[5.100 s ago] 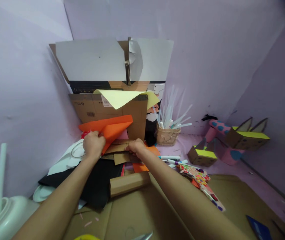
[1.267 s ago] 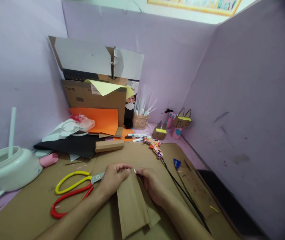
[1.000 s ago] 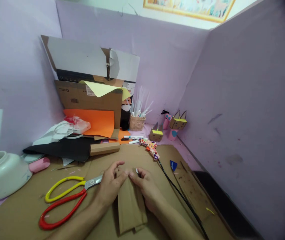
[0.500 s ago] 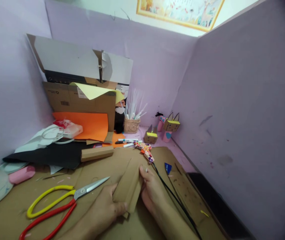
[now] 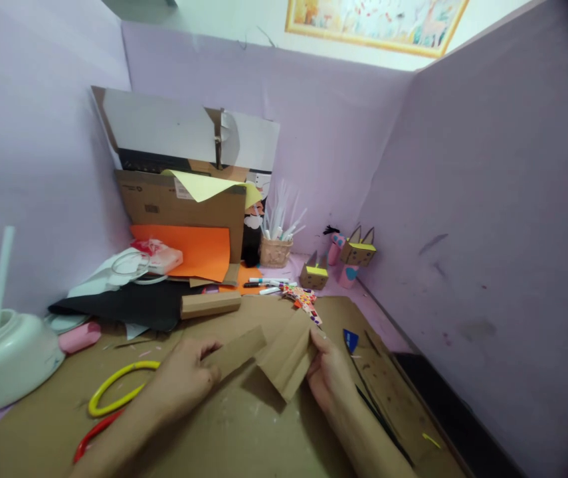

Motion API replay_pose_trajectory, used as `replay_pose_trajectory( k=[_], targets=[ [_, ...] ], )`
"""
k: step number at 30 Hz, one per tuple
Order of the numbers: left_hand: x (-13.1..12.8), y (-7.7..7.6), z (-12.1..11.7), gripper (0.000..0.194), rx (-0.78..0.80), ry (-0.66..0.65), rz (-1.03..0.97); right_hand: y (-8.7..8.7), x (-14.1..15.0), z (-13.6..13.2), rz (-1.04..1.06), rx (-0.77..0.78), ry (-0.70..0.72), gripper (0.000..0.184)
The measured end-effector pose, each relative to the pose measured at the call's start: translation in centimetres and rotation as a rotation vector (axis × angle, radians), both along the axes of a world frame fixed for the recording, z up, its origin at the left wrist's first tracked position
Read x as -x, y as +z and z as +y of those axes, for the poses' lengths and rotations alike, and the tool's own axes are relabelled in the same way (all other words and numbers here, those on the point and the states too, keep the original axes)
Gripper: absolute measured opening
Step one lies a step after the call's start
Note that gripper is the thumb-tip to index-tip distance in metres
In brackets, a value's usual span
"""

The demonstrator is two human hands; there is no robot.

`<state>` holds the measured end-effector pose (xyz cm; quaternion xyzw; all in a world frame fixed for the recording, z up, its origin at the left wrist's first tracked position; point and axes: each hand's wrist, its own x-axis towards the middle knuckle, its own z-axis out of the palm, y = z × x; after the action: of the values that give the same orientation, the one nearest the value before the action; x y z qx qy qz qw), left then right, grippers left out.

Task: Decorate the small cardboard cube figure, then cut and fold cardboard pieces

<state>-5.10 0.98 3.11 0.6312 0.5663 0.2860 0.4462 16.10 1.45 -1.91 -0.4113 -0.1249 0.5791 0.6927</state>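
Observation:
A creased piece of brown cardboard [image 5: 268,358] is held between both hands above the cardboard-covered table [image 5: 244,438]. My left hand [image 5: 184,378] grips its left flap, fingers curled over the edge. My right hand [image 5: 331,375] holds the folded right end, thumb pressed on top. The piece is bent open into a shallow V. Scissors with a yellow and a red handle [image 5: 109,405] lie under my left forearm, partly hidden.
A small cardboard box [image 5: 210,304], black paper [image 5: 124,302], orange paper [image 5: 198,249] and larger boxes stand at the back. A basket of sticks [image 5: 275,251], markers [image 5: 268,284], cardboard figures [image 5: 358,251], a patterned glue gun [image 5: 306,300] and a white pot [image 5: 4,358] surround me. Purple walls enclose the space.
The folded cardboard has been spread apart, my left hand pulling one flap to the left. The view has swung slightly right; the scissors now lie partly under my left arm.

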Motion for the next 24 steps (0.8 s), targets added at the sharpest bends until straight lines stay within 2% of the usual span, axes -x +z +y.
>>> replay_pose_trajectory(
  k=[2,5,8,10,13,17,20,24],
  targets=[
    [2.0,0.9,0.5,0.022,-0.075,0.021,0.258,0.0,0.0,-0.2,-0.002,0.014,0.04,0.02],
    [5.4,1.5,1.3,0.02,-0.099,0.127,0.654,0.0,0.1,-0.5,-0.033,0.018,0.126,0.03],
    [7.7,1.4,2.0,0.02,-0.097,0.258,0.776,0.0,0.5,-0.5,-0.08,0.013,0.115,0.034],
    [8.1,1.3,2.4,0.021,-0.109,0.343,0.772,-0.2,0.8,-0.5,-0.096,0.031,0.105,0.033],
    [7.5,1.0,3.3,0.037,-0.137,0.444,0.714,-0.7,1.2,-0.6,-0.128,0.044,0.103,0.034],
    [6.3,0.0,5.0,0.049,-0.132,0.448,0.553,-1.3,1.6,-0.9,-0.196,0.001,0.065,0.042],
    [5.9,-1.3,6.3,0.047,-0.098,0.447,0.403,-1.3,1.8,-1.2,-0.196,-0.016,0.073,0.044],
    [5.5,-2.7,6.9,0.031,-0.106,0.482,0.193,-1.0,2.0,-1.3,-0.219,-0.054,0.083,0.038]
  ],
)
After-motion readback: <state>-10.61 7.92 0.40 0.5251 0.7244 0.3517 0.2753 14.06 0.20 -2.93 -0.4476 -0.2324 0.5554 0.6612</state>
